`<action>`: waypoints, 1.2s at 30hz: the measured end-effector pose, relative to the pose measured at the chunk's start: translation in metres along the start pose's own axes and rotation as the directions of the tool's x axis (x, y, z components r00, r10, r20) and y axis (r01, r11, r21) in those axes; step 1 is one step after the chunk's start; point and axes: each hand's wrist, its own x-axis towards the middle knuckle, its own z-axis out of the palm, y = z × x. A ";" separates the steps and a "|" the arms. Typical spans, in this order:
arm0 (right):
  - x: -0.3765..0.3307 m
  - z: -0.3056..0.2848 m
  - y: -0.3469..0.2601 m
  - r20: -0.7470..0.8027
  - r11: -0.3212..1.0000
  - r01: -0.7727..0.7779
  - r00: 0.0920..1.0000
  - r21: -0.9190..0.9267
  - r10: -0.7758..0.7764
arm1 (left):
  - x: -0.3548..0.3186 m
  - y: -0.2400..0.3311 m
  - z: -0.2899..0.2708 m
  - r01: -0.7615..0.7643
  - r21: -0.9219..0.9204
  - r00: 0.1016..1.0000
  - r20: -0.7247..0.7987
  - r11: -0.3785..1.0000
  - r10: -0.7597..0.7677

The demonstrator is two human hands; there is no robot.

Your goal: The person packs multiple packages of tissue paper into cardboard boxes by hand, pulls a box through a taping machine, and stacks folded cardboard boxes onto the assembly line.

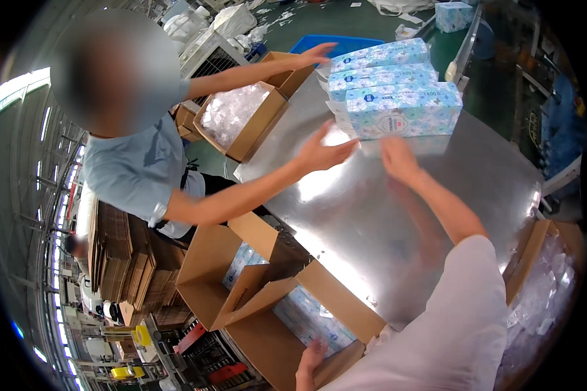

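Note:
Three blue floral tissue packs [404, 112] lie side by side on the steel table [385, 221]. My right hand [400, 160] is just at the near lower edge of the closest pack; motion blur hides how its fingers are set, and I cannot tell whether it touches. My left hand [312, 357] is low down at an open carton [267, 352], with its fingers loosely extended beside a matching tissue pack [310, 318] inside. Across the table, a co-worker's open hand [326, 151] reaches toward the closest pack, and the other hand [316, 55] is by the farthest one.
A second open carton [205, 277] with a blue pack stands next to mine. Boxes of clear plastic pieces [235, 114] sit at the far left and right [541, 293]. Flattened cardboard [134, 260] is stacked at left. Another pack [453, 16] lies on the conveyor at the back.

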 end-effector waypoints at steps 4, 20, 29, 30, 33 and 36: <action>-0.170 0.028 -0.034 0.246 0.977 0.212 0.948 -0.012 -0.202 | -0.047 0.037 -0.049 -0.227 0.154 0.933 -0.248 0.962 0.259; -0.282 -0.031 -0.151 0.455 0.978 0.209 0.869 0.021 -0.196 | -0.087 -0.048 -0.051 0.123 -0.094 0.405 -0.904 0.988 -0.136; -0.290 -0.031 -0.155 0.386 0.974 0.226 0.898 0.008 -0.212 | -0.088 -0.083 -0.067 -0.084 -0.248 0.667 -0.734 0.965 -0.130; -0.292 -0.028 -0.155 0.398 0.976 0.219 0.894 0.010 -0.205 | -0.091 -0.094 -0.074 -0.224 -0.412 0.744 -0.658 0.883 -0.119; -0.293 -0.025 -0.154 0.418 0.974 0.224 0.885 0.006 -0.206 | -0.082 -0.129 -0.063 -0.216 -0.620 0.842 -0.509 0.754 -0.177; -0.295 -0.024 -0.155 0.409 0.972 0.234 0.888 -0.010 -0.209 | -0.063 -0.155 -0.055 0.028 -0.683 0.900 -0.300 0.730 -0.315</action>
